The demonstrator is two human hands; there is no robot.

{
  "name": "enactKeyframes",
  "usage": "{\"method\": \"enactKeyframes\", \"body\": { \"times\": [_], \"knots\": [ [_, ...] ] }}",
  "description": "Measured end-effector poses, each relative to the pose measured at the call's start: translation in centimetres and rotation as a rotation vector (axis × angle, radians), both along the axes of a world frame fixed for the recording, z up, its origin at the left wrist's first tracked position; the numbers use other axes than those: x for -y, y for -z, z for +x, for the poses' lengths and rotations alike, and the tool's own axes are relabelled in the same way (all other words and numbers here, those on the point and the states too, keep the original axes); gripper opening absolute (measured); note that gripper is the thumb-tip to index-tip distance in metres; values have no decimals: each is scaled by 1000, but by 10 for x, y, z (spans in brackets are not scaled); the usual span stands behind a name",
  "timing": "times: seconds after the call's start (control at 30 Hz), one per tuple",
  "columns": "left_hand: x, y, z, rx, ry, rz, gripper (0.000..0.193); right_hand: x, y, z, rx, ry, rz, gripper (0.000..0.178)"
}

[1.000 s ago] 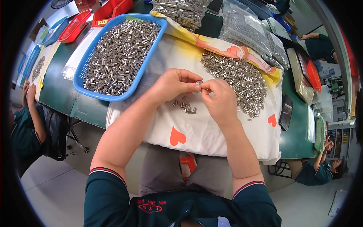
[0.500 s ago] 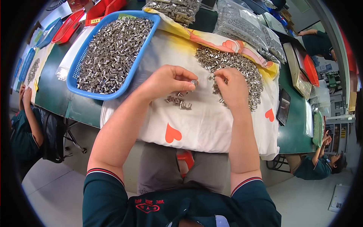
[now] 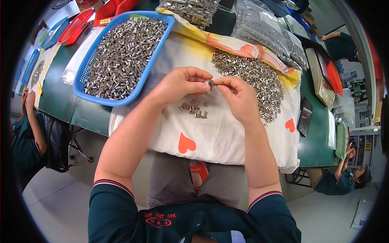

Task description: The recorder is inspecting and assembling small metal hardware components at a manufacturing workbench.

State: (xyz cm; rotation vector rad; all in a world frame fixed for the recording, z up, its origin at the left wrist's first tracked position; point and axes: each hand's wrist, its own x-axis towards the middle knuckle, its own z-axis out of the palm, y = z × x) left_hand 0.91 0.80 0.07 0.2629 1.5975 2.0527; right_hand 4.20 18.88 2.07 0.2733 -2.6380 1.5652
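My left hand pinches a small round metal piece between thumb and fingertips. My right hand is brought up against it, thumb and forefinger closed at the piece's right side; whatever they grip is too small to make out. Below my left hand, several short metal sleeves lie scattered on the white cloth. A large heap of similar sleeves spreads over the cloth beyond and right of my right hand.
A blue plastic basket full of metal sleeves stands to the left. Bagged metal parts lie at the back. On the right are a dark flat device and a green basket. Other people sit at the left and right edges.
My right hand has moved left from the heap's edge to meet the piece in my left hand. Sleeves in the small group below have shifted and spread slightly.
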Motion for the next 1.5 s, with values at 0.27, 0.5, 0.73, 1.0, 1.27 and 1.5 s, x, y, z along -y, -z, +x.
{"method": "enactKeyframes", "body": {
  "times": [0.27, 0.5, 0.73, 1.0, 1.27, 1.5],
  "knots": [
    [0, 4, -2, -41, 25, -69, 25, 8, 1, 6, -156, -24, 62, 8],
    [1, 6, -1, -35, 47, -46, 25, 1, 5, 2, -51, -53, -42, 9],
    [4, -1, 0, 34, 201, -61, 27, -14, 3, -7, 289, -161, -264, 13],
    [1, 5, -1, -34, 178, -161, 27, -33, -7, 1, 13, -65, 652, 10],
    [0, 4, -2, -30, 168, -143, 26, -23, 6, 5, -177, -37, 699, 6],
    [1, 6, -2, -28, 145, -114, 26, -17, 12, 11, -234, 21, 837, 6]
  ]
}}
